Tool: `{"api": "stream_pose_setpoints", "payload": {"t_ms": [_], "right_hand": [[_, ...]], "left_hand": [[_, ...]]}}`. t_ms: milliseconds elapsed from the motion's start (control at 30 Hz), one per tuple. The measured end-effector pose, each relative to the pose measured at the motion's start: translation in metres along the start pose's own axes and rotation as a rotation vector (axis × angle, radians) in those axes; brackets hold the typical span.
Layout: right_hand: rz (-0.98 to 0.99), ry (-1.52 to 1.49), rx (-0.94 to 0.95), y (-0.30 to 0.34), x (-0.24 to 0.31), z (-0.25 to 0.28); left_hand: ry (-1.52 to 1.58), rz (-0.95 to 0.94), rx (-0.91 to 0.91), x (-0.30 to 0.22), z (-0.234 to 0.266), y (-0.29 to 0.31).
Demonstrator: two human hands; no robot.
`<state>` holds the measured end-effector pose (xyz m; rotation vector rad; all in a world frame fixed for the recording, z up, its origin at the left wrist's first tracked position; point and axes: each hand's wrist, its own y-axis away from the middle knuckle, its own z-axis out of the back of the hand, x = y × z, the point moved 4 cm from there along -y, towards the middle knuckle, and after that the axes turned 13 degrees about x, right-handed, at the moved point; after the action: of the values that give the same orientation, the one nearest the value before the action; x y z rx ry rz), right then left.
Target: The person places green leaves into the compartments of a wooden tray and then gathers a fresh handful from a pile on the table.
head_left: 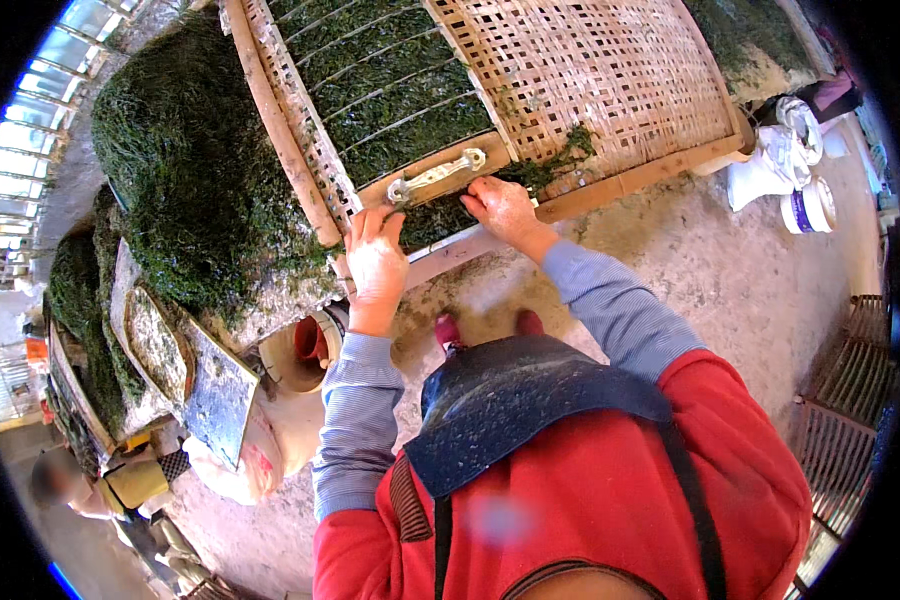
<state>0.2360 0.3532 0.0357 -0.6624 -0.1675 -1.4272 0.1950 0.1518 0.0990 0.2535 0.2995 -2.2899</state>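
Note:
My left hand [377, 262] is at the near left corner of a wooden board [497, 146], its fingers bent down and the tips hidden. My right hand [511, 212] is closed at the board's near right end, thumb against curled fingers; what it may hold does not show. Between them, a pale metal handle [436, 175] is fixed on the board. Beyond it, thin rods cross a bed of dark green, stringy plant matter [360, 60]. A strip of the same stuff shows under the board's near edge.
A woven bamboo panel [590, 80] covers the right side; a wooden pole [275, 120] edges the left. A large green heap [175, 150] rises at the left. White buckets [808, 205] stand at the right. Another person [120, 490] is at the lower left, near a flat panel [220, 390].

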Motion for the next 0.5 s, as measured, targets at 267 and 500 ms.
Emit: {"api": "stream_pose_setpoints", "payload": {"t_ms": [267,500], "right_hand": [[0.191,0.023,0.026,0.007,0.058,0.027],[0.175,0.013,0.275,-0.022,0.066,-0.024]], "left_hand": [[-0.333,0.057,0.084,0.011,-0.042,0.044],[0.028,0.043,-0.012,0.024,-0.021,0.037]]}}
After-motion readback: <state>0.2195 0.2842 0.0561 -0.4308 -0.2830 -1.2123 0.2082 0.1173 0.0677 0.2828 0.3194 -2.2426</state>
